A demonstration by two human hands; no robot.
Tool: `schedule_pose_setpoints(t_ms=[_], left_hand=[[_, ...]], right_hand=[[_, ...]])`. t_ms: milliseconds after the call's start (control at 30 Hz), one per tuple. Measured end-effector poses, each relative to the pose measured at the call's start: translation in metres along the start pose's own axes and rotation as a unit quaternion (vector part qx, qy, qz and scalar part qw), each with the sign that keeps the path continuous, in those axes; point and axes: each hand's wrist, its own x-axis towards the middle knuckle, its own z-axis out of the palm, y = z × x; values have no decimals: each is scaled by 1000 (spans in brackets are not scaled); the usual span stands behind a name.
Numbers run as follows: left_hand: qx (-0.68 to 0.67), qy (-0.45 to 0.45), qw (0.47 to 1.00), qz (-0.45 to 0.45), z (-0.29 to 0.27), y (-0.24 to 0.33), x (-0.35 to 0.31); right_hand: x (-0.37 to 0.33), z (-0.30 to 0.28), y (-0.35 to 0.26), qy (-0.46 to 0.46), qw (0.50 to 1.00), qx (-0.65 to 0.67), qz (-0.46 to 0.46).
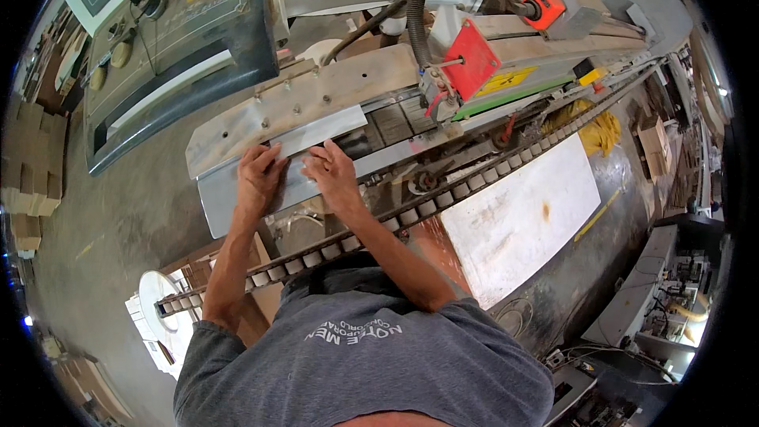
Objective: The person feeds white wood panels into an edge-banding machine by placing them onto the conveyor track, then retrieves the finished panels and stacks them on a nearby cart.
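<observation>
A narrow white strip (326, 128) lies along the infeed of a long machine, against a dusty metal guide plate (304, 91). My left hand (258, 178) is at the strip's left end, its fingers bent and closed on it. Beside it, my right hand (336, 179) has its fingers curled in at the strip's near edge. Both hands rest over the smooth grey metal bed (223, 199). The fingertips are partly hidden, so their exact grip on the strip is hard to see.
A roller track (427, 208) runs between my body and the machine. A red-fronted machine head (474, 59) with a ribbed hose (417, 20) stands to the right. A control console (178, 55) is at upper left. A white panel (526, 217) lies beyond the track at right.
</observation>
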Motion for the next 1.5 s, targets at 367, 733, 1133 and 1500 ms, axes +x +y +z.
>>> schedule_pose_setpoints(t_ms=[367,733,1133,1500], left_hand=[[6,-34,999,1,52,50,37],[7,-27,997,68,152,98,80],[79,56,993,67,163,152,95],[87,230,946,-213,27,254,-187]], right_hand=[[17,-52,-53,45,998,-14,-30],[-6,-131,-119,97,994,-21,-49],[-123,-164,-132,-169,939,-294,63],[-173,-151,-16,-523,755,-329,220]])
